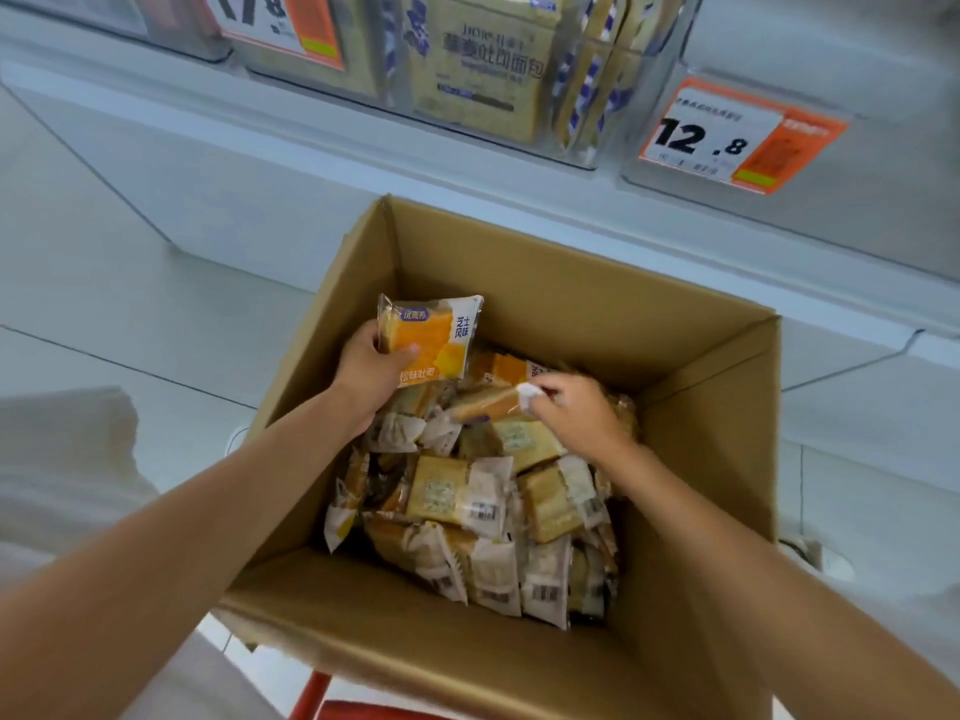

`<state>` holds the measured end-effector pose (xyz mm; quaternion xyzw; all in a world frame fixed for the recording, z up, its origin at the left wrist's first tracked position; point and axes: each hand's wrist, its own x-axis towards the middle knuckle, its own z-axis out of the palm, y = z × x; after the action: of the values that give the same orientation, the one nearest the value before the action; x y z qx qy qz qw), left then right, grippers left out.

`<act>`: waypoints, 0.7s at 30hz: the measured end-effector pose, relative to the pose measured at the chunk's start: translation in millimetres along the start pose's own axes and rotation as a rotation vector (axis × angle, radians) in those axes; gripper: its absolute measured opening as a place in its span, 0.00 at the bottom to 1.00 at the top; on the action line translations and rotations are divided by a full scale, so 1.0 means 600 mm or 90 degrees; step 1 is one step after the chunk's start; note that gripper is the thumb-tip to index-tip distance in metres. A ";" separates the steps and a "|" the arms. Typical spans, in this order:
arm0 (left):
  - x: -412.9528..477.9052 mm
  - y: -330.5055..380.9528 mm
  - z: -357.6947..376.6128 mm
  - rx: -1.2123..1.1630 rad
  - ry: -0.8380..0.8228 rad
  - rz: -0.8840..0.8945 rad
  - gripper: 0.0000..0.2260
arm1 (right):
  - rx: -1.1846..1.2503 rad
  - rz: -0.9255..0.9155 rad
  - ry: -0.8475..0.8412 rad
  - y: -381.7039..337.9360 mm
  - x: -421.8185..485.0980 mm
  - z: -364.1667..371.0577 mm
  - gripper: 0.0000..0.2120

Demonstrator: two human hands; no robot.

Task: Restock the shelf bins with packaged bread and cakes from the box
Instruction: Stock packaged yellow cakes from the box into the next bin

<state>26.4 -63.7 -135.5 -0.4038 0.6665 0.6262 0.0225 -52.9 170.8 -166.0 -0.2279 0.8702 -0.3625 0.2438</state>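
My left hand [363, 374] is over the far left corner of the box [571, 283]. It holds an orange bread pack [434, 332], with my thumb on the front and my other fingers curled round the back. That pack stands up, clear of the pile, near the box's far wall. My right hand [579, 415] is lower down in the middle of the box. Its fingers [553, 393] pinch the white sealed end of a second pack [485, 405]. That pack lies on its side on top of the pile of packs [467, 504]. Its long way runs from my right hand toward the box's left wall, so it points at my left hand. The rest of the packs fill the bottom of the box, mostly face down with their bar codes showing. The shelf bin [483, 70] with bread in it is up past the box's far wall, and a price tag [727, 137] hangs past the far right corner. I think the left pack is ready to go up, since it is nearer the bin. The right pack must first be pulled up and back by its end.
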 end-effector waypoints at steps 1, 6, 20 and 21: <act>-0.005 0.004 0.002 0.023 -0.006 0.026 0.16 | 0.103 0.046 0.015 -0.015 -0.002 -0.033 0.09; -0.057 0.083 0.039 -0.064 -0.170 0.081 0.10 | 0.368 0.185 0.031 -0.095 -0.010 -0.155 0.09; -0.183 0.284 0.068 0.025 -0.241 0.160 0.29 | 0.475 0.026 0.156 -0.248 -0.071 -0.267 0.15; -0.191 0.300 0.073 0.080 -0.186 0.197 0.28 | 0.487 0.016 0.165 -0.257 -0.072 -0.282 0.13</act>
<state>-19.6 12.4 63.4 -0.1997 0.7477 0.6315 0.0474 -84.8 186.0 64.0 -0.0627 0.6990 -0.6827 0.2035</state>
